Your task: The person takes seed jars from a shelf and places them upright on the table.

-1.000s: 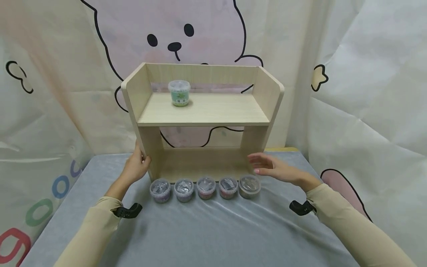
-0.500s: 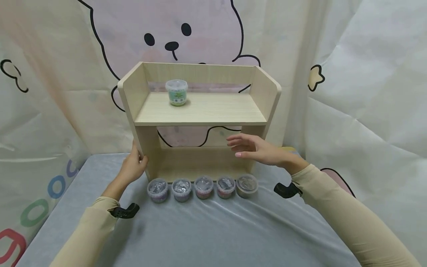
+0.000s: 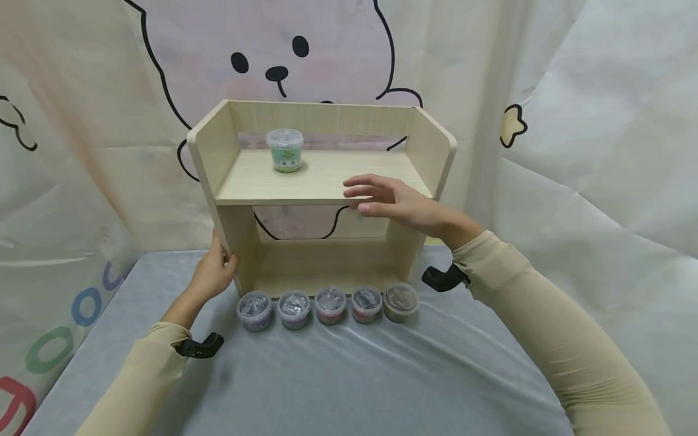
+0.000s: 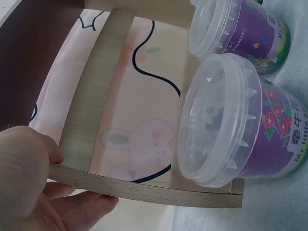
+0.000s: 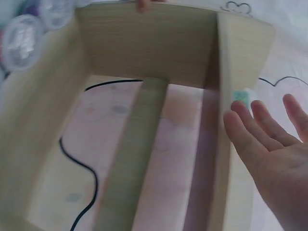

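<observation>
A pale two-tier wooden shelf (image 3: 322, 260) stands on the table. My left hand (image 3: 211, 274) grips the edge of its left side panel; in the left wrist view the thumb (image 4: 48, 147) lies inside the panel and the fingers outside. On the upper board sits a clear-lidded plastic tub with a green label (image 3: 286, 151). My right hand (image 3: 389, 200), fingers spread and holding nothing, is raised before the upper board's front edge, to the right of that tub. In the right wrist view the fingers (image 5: 262, 125) overlap the green-labelled tub.
Several lidded tubs stand in a row along the shelf's foot, from a purple one (image 3: 254, 312) at left to a brownish one (image 3: 400, 303) at right. Blue-grey cloth (image 3: 327, 381) covers the table. A printed curtain (image 3: 338, 54) hangs behind.
My right hand has risen and moved left, from beside the shelf's lower right to the upper board's front edge. My left hand keeps its grip on the side panel.
</observation>
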A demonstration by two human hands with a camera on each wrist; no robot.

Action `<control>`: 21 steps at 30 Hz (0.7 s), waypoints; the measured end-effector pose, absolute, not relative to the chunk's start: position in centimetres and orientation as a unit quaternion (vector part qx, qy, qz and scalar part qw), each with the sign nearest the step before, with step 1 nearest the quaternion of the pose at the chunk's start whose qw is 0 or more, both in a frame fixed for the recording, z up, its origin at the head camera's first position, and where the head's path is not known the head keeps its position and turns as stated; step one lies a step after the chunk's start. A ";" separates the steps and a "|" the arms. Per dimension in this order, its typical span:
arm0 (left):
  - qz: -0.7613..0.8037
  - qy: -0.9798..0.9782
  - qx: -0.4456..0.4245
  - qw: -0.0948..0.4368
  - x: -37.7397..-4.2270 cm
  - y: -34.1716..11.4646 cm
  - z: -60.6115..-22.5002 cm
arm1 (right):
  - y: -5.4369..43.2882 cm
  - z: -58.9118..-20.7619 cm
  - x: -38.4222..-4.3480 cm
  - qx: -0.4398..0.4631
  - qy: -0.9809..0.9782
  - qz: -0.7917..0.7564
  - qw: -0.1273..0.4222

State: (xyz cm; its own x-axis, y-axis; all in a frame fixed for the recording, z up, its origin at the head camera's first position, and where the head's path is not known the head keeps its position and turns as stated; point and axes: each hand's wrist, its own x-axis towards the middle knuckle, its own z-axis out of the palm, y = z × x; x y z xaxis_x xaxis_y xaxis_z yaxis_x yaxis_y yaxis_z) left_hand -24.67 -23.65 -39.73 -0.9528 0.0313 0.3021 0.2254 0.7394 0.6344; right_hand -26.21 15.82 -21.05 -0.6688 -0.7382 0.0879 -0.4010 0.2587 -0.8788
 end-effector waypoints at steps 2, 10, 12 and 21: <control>-0.354 -0.923 -0.070 0.136 -24.6 -23.6 -39.7 | 15.2 -20.2 -26.6 -0.364 0.762 -0.509 0.164; -0.354 -0.923 -0.069 0.131 -24.7 -23.7 -39.9 | 12.0 -18.9 -28.9 -0.292 0.722 -0.615 0.120; -0.355 -0.924 -0.067 0.127 -24.7 -23.7 -40.0 | 11.0 -19.2 -29.6 -0.276 0.717 -0.631 0.113; -0.363 -0.922 -0.065 0.119 -24.8 -23.7 -39.8 | 6.4 -20.5 -31.9 -0.236 0.707 -0.659 0.101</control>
State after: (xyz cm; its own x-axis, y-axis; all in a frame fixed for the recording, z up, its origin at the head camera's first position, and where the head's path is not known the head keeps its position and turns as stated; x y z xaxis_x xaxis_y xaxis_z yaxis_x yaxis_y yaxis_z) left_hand -24.78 -23.72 -39.85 -0.9631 0.0330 0.2671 0.2062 0.7283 0.6535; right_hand -31.85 6.36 -20.46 -0.8681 -0.4667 0.1688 -0.2008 0.0191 -0.9795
